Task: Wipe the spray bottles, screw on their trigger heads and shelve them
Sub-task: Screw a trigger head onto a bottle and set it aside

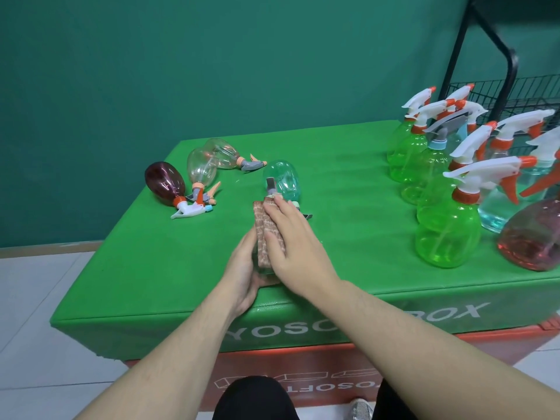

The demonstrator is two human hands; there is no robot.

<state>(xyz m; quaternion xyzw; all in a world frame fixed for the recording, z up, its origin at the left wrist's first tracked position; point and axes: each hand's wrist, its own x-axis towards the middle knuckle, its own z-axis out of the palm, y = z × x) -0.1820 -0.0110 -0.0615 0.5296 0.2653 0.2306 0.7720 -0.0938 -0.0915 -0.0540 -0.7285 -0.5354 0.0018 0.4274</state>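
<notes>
A folded reddish-brown cloth [266, 228] sits between my hands near the front middle of the green table [151, 253]. My left hand [242, 280] cups it from the left and below, where something transparent shows at the cloth's lower end. My right hand [291, 247] lies on top with fairly straight fingers pressing the cloth. Just behind the cloth a teal bottle [283, 180] lies on its side, with a grey trigger head [270, 185] at its near end. My fingertips hide where the cloth meets the bottle's neck.
A maroon bottle [165, 183] and two clear bottles [201, 166] with trigger heads lie at the left. Several upright bottles with white and orange heads [448, 231] crowd the right side. A black wire shelf [515, 92] stands behind them.
</notes>
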